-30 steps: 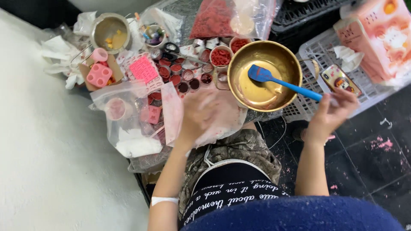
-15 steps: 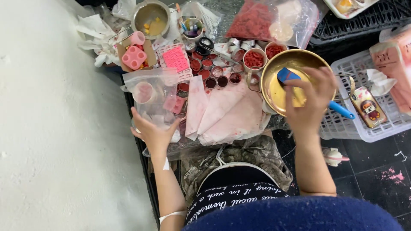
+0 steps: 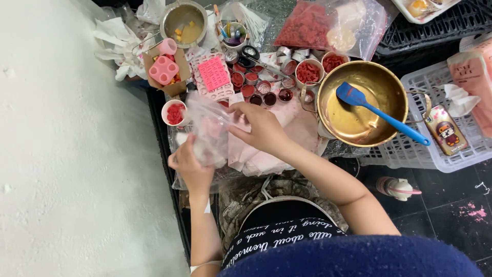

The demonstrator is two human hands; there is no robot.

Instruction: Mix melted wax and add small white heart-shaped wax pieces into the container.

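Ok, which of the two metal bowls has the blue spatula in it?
The big brass-coloured bowl on the right holds the blue spatula; the smaller steel bowl holds only yellow bits.

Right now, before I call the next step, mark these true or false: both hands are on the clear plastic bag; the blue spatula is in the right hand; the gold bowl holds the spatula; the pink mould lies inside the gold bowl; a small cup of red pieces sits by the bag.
1. Both hands are on the clear plastic bag. True: the left hand grips its lower side and the right hand pinches its top.
2. The blue spatula is in the right hand. False: no hand touches it.
3. The gold bowl holds the spatula. True.
4. The pink mould lies inside the gold bowl. False: it sits on a cardboard box far to the bowl's left.
5. A small cup of red pieces sits by the bag. True.
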